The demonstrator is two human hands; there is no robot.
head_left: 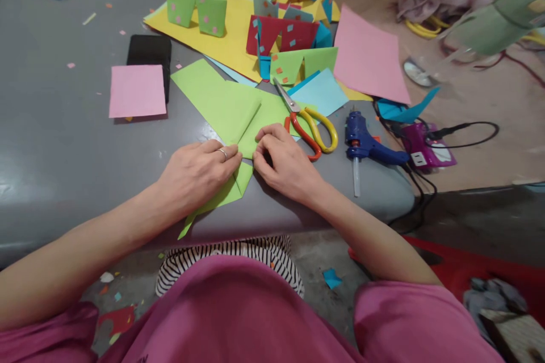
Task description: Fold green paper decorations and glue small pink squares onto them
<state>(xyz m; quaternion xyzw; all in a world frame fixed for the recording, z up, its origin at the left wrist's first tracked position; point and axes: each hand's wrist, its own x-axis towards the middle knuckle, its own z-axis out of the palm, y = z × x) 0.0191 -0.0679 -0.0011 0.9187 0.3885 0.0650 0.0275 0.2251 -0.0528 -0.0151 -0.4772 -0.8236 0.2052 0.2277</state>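
Note:
Light green paper [213,96], creased and partly folded, lies near the table's front edge. One narrow pointed end of it reaches the edge at lower left. My left hand [198,170], with a ring on one finger, is closed over the folded part and presses it against the table. On the other side my right hand [283,161] has its fingers curled in a pinch at the paper's edge; its fingertips are partly hidden. Scissors [304,122] with one red and one yellow handle lie just beyond my right hand, blades pointing away, partly over green paper.
A blue glue gun [361,144] with a cord lies at right. Folded, dotted paper pieces [285,34] stand on yellow paper [221,39] at the back. Pink paper [138,91] overlaps a black phone [149,51] at left. A pink sheet [370,57] lies back right.

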